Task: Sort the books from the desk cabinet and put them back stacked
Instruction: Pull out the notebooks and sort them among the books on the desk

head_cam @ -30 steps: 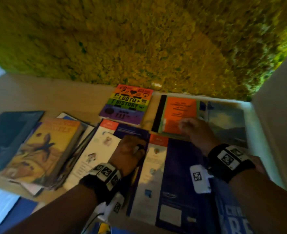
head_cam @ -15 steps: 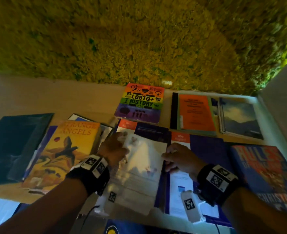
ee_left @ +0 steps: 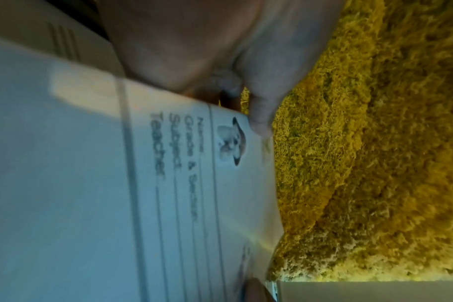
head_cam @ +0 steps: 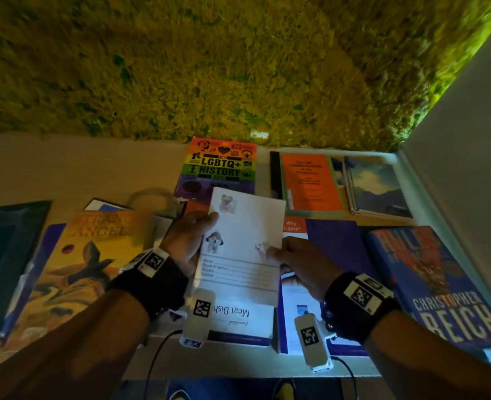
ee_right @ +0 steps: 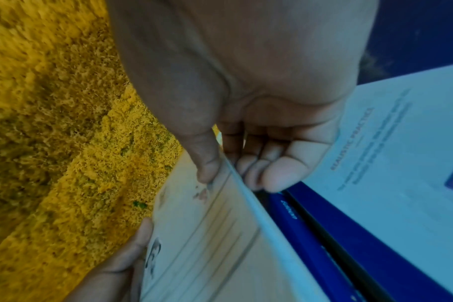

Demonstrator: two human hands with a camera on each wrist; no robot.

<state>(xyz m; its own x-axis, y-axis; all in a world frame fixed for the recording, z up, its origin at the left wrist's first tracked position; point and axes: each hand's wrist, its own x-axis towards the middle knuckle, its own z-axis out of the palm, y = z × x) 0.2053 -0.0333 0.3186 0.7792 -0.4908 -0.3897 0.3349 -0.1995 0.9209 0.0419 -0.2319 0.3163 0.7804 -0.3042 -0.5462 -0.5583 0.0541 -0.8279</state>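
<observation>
A thin white notebook (head_cam: 245, 243) with puppy pictures and name lines is lifted above the desk, tilted up toward me. My left hand (head_cam: 191, 241) grips its left edge, thumb on the cover (ee_left: 259, 120). My right hand (head_cam: 293, 261) pinches its right edge, thumb on top and fingers beneath (ee_right: 272, 173). Under it lie a white "Meat Dish" book (head_cam: 243, 321) and a blue and white workbook (head_cam: 319, 284). Other books lie flat around: a rainbow history book (head_cam: 221, 166), an orange book (head_cam: 310, 183), a mountain-cover book (head_cam: 378, 189), a yellow "Strange Angels" book (head_cam: 77, 267), a blue Reich novel (head_cam: 434, 284).
A yellow-green mossy wall (head_cam: 238, 67) rises behind the wooden desk (head_cam: 80, 163). A pale side panel (head_cam: 469, 168) closes the right side. A dark blue folder (head_cam: 5, 241) lies at the far left, with more flat books under the yellow one.
Both hands left the books on the desk, took the white notebook by its two edges and lifted it up and toward me; the "Meat Dish" book beneath now shows.
</observation>
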